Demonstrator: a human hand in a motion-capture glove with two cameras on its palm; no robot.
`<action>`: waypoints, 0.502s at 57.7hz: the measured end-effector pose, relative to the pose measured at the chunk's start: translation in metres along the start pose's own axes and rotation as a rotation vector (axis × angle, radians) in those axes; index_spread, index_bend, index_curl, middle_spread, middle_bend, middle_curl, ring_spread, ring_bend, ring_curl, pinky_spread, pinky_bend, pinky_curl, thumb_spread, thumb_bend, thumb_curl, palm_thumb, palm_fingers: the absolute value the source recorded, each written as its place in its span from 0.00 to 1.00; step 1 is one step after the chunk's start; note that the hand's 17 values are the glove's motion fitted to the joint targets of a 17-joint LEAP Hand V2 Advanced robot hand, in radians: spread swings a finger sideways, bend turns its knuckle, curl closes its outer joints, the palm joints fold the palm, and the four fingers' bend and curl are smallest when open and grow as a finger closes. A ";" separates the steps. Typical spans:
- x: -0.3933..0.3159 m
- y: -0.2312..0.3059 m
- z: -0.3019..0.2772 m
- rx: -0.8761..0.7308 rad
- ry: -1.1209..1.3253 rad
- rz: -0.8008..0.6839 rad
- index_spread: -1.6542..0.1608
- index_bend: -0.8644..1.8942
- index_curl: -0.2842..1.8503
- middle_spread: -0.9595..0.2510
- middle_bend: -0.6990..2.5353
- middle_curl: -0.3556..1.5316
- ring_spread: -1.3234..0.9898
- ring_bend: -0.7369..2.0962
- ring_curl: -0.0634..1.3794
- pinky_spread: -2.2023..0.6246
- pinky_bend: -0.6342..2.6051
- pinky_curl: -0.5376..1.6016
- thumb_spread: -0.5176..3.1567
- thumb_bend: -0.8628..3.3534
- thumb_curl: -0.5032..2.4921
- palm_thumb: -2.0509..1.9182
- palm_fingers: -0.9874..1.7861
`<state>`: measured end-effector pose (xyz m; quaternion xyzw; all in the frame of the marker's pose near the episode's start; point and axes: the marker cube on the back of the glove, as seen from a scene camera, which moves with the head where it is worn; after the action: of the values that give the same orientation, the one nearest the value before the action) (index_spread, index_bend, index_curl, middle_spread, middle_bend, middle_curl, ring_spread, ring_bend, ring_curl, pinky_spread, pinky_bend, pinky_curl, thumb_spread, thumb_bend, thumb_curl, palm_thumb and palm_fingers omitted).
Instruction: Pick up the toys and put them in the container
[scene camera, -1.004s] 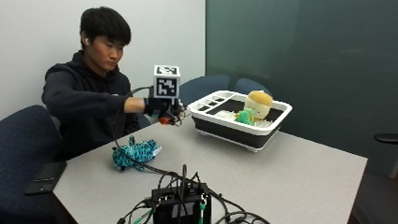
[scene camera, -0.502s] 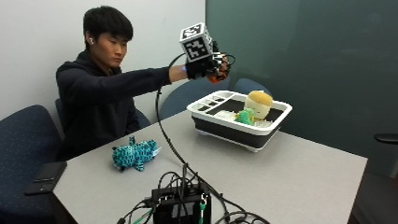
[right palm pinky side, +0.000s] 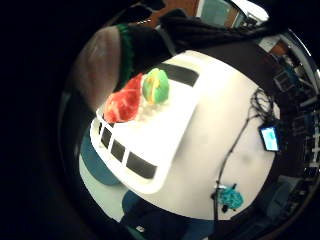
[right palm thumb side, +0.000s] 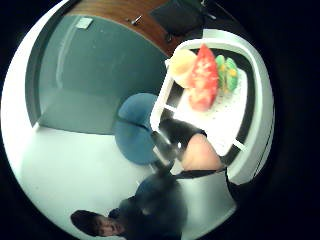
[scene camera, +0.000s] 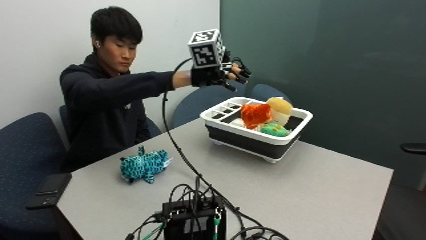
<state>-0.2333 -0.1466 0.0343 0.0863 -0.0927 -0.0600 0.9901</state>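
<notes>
My right hand above the container, fingers spread wide, holding nothing.
Red toy lies inside; teal toy on the table's near left.

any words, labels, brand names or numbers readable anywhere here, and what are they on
No text can be read in any view.
Small lit screen on the table: too blurred to read.
Black box with cables: no legible label.
White container, red toy, teal toy: no print visible.
Gloved right hand: no wording visible.
</notes>
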 end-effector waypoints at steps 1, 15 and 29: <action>0.004 0.004 -0.005 0.003 0.009 -0.002 0.74 0.36 0.48 0.79 0.26 0.46 0.56 0.36 0.35 0.77 0.58 0.45 0.44 0.20 0.37 0.54 0.28; 0.132 0.092 -0.058 -0.321 0.249 -0.031 0.76 0.35 0.42 0.78 0.28 0.46 0.57 0.36 0.34 0.78 0.53 0.41 0.48 0.20 0.33 0.55 0.32; 0.230 0.176 -0.015 -0.464 0.347 -0.025 0.78 0.33 0.34 0.77 0.26 0.42 0.57 0.33 0.32 0.78 0.53 0.40 0.48 0.20 0.31 0.55 0.27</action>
<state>0.0124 -0.0027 0.0915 -0.1322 0.0953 -0.0761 0.9837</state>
